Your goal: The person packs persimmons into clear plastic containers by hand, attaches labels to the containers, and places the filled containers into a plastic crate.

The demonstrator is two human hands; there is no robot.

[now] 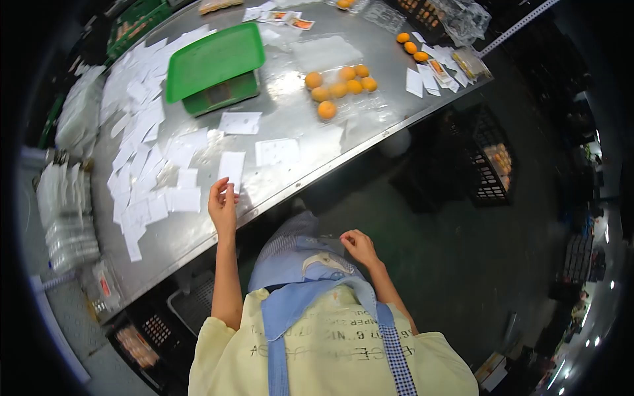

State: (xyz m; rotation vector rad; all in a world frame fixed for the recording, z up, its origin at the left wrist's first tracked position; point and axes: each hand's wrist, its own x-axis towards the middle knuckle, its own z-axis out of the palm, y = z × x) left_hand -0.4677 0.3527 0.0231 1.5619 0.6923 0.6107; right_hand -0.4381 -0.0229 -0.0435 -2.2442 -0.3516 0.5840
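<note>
My left hand (223, 201) is over the near edge of the metal table (284, 178), its fingers bent but apart. Its fingertips overlap the lower end of a white paper slip (231, 165); no grip on it shows. In front of the blue apron (310, 264), my right hand (360, 248) is off the table with fingers curled together; what they hold, if anything, is too small to make out. Two more paper slips (240, 123) (277, 152) lie beyond my left hand. A green scale (218, 63) with a wide flat pan stands farther back.
Several oranges (326, 110) sit in clear plastic trays at the table's middle. Loose white papers (142, 165) cover the left side. Stacked clear trays (66, 211) stand at the left edge. More oranges (410, 47) and labels lie far right. Dark crates (489, 158) stand on the floor.
</note>
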